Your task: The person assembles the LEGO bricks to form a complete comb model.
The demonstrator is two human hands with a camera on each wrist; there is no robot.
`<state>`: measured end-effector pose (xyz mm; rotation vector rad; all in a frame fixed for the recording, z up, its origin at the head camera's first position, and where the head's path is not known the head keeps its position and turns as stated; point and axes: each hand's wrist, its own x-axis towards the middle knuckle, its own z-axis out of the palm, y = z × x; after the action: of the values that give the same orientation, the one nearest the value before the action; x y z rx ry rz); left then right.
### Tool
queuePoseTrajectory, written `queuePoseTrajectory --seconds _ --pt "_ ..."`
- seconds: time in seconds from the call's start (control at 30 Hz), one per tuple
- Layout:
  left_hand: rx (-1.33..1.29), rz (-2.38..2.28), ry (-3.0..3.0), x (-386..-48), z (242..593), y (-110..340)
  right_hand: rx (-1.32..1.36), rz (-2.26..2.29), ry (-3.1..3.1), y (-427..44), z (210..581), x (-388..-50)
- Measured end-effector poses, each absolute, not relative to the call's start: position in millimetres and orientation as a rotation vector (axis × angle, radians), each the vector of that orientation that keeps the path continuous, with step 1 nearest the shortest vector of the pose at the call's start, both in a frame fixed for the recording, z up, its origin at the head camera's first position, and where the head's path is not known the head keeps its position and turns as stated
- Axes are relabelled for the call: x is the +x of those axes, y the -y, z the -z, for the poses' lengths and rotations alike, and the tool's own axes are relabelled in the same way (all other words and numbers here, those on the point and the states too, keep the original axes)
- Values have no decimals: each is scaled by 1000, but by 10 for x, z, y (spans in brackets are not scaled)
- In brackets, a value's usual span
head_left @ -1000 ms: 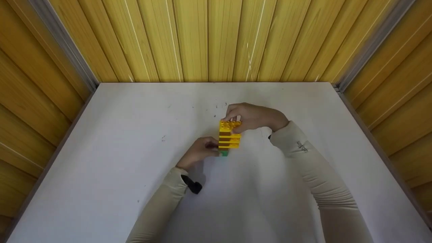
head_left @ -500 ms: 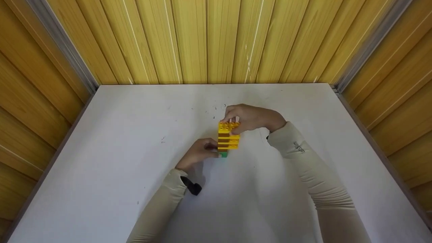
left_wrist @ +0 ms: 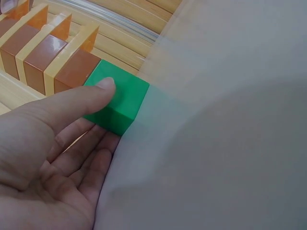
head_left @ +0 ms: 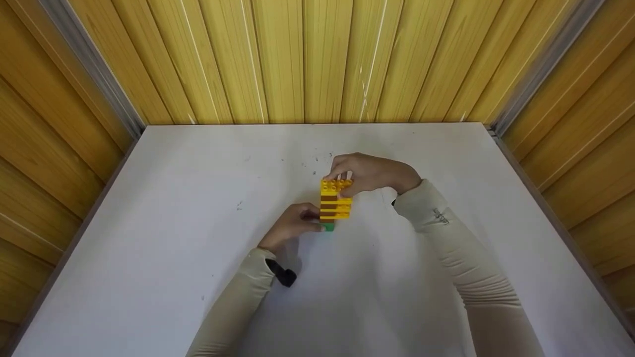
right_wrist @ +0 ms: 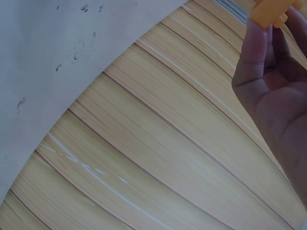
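A tower of toy building bricks stands upright near the table's middle. Its base is a green brick [left_wrist: 127, 91]; above it brown bricks [left_wrist: 45, 52] alternate with thin yellow plates [head_left: 343, 215] that jut out to the right. My left hand [head_left: 290, 225] pinches the green brick, its thumb on one face and fingers behind. At the top, my right hand [head_left: 369, 171] grips the uppermost yellow studded plate [head_left: 329, 185] between thumb and fingers. In the right wrist view only a corner of a yellow plate [right_wrist: 269, 12] shows at the fingertips.
The white table [head_left: 163, 208] has small dark marks on its surface. Yellow wood-patterned panels [head_left: 283, 59] stand behind it and at both sides. A black strap end [head_left: 283, 273] hangs at the left wrist.
The view shifts very slightly between the first two frames. Both hands keep their hold on the tower, and no brick visibly moves.
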<state>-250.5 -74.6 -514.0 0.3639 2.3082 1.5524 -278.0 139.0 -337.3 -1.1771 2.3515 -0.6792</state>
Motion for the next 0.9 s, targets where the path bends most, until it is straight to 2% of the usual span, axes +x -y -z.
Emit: queuePoseTrajectory --seconds 0.9 --pt "336 -1606 -2250 -2505 5176 747 -1191 778 -2446 -1488 3496 -2840"
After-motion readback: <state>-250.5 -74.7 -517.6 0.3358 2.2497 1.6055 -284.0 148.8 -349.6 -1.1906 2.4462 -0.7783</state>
